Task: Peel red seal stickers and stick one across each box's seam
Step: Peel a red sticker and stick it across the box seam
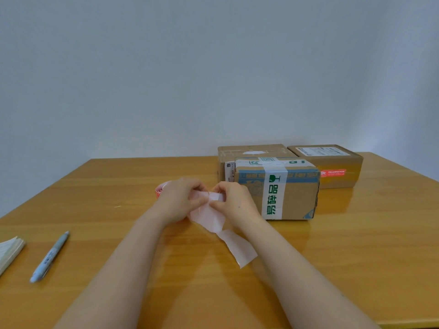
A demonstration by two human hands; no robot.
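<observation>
Above the table's middle, my left hand (181, 200) and my right hand (234, 203) pinch a white backing strip (213, 217) between them. The strip hangs down and trails onto the wood toward me. A roll of red seal stickers (159, 189) peeks out behind my left hand. Three cardboard boxes stand just right of my hands: a near box (297, 198) with green-printed white tape, a box behind it (251, 150), and a box at the far right (332, 162) that carries a red sticker (332, 173) on its front face.
A light blue pen (50, 256) lies at the left on the wooden table (356, 245). A stack of white paper (9, 251) sits at the left edge. A plain grey wall stands behind the table's far edge.
</observation>
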